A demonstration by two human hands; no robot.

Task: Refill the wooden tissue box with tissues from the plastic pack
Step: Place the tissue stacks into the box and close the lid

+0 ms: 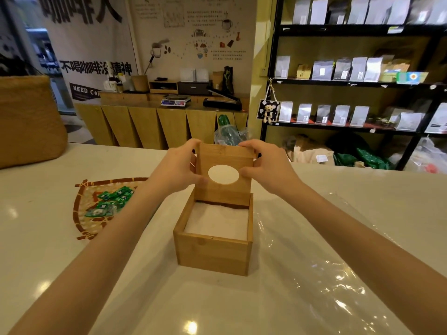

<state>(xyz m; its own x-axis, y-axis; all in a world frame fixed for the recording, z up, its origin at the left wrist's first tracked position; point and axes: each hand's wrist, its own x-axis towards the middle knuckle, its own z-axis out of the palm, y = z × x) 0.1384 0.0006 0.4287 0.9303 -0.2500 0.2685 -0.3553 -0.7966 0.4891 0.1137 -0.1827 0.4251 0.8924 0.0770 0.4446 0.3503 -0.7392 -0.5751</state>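
Note:
A square wooden tissue box (212,255) stands on the white counter in front of me, with white tissues (217,223) lying inside it. Its wooden lid (222,194), which has an oval hole, is raised and tilted over the box's far edge. My left hand (177,165) grips the lid's left side and my right hand (263,165) grips its right side. The clear plastic pack wrap (321,274) lies crumpled and flat on the counter to the right of the box.
A woven bamboo tray (82,209) with several green sachets lies left of the box. A large woven basket (29,122) stands at the far left. A green-and-clear bag (227,131) sits behind the lid. Shelves of pouches fill the right background.

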